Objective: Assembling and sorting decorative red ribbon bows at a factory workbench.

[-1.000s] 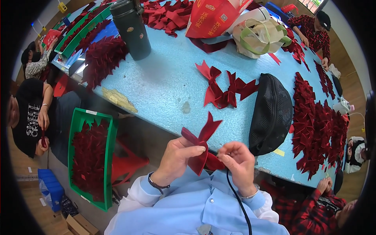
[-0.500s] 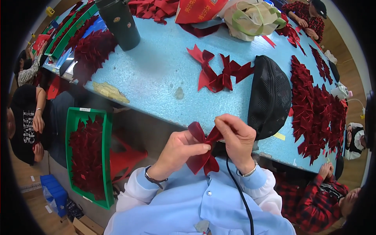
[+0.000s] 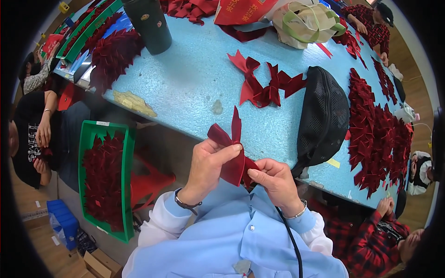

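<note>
A dark red ribbon bow (image 3: 233, 162) is held between my two hands in front of my chest, at the near edge of the table. My left hand (image 3: 209, 164) pinches it near its middle, thumb on top. One pointed tail rises above that thumb. The lower right part of the bow is pinched between thumb and fingers of my right hand (image 3: 276, 181). Beyond my hands, a few more red bows (image 3: 269, 83) lie loose on the light blue table (image 3: 185, 99). To the right of them rests a black mesh pouch (image 3: 323, 118).
A green crate (image 3: 130, 185) full of red bows stands at left below the table. Dense rows of bows (image 3: 375, 129) cover the table's right side. A dark bottle (image 3: 150, 28), a red bag (image 3: 238, 10) and a cream bag (image 3: 301, 28) stand at the back. Other people sit around.
The bow has been turned in my hands, so one tail now points up. My right hand has moved down from the upper loop to the lower right part. The view has shifted slightly.
</note>
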Demonstrator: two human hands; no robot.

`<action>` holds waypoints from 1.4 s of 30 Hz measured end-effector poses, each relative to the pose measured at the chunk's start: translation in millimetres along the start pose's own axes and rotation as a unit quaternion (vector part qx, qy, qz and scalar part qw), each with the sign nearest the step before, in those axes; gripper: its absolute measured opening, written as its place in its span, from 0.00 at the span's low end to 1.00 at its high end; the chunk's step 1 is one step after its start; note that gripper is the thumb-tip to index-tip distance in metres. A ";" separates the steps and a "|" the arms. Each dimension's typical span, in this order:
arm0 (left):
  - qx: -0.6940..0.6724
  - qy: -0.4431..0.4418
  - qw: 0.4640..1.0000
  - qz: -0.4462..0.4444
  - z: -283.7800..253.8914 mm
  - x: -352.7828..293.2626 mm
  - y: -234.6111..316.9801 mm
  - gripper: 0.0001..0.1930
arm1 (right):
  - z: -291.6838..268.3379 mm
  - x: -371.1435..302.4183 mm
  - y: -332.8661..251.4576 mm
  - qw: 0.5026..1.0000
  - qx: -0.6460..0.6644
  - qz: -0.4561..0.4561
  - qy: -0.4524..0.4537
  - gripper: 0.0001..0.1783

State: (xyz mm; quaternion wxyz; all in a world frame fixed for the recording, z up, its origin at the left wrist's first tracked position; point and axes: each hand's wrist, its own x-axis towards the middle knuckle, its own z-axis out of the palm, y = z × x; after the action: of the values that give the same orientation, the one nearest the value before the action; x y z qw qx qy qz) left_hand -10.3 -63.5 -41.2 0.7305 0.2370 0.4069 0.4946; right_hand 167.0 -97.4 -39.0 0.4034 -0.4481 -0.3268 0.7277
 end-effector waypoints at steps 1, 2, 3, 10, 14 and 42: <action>0.003 0.006 1.000 0.011 0.1 1.8 -1.4 0.06 | -2.0 1.0 1.0 1.000 0.014 0.002 -0.011 0.06; 0.005 0.012 1.000 0.021 0.5 3.1 -2.3 0.06 | -3.2 1.9 1.4 0.999 0.028 0.003 -0.022 0.05; 0.006 0.013 1.000 0.022 1.2 4.1 -2.9 0.06 | -3.7 2.7 1.1 0.999 0.028 0.003 -0.023 0.05; 0.006 0.028 0.998 0.063 3.0 8.1 0.1 0.06 | 2.7 6.2 -8.0 0.998 0.056 0.015 -0.025 0.05; 0.033 0.022 0.997 0.058 4.0 -2.2 5.1 0.06 | 5.0 -5.5 -6.9 1.000 0.010 0.005 -0.028 0.05; 0.156 -0.076 0.980 0.101 -18.3 -22.2 38.5 0.06 | 43.6 0.3 -0.1 0.998 0.031 -0.001 -0.050 0.10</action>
State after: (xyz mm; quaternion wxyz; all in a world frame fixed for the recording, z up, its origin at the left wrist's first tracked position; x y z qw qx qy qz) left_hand -49.9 -69.5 -14.5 0.6596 0.4252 0.3964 0.4764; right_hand 127.0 -102.1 -22.2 0.4007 -0.3981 -0.3248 0.7586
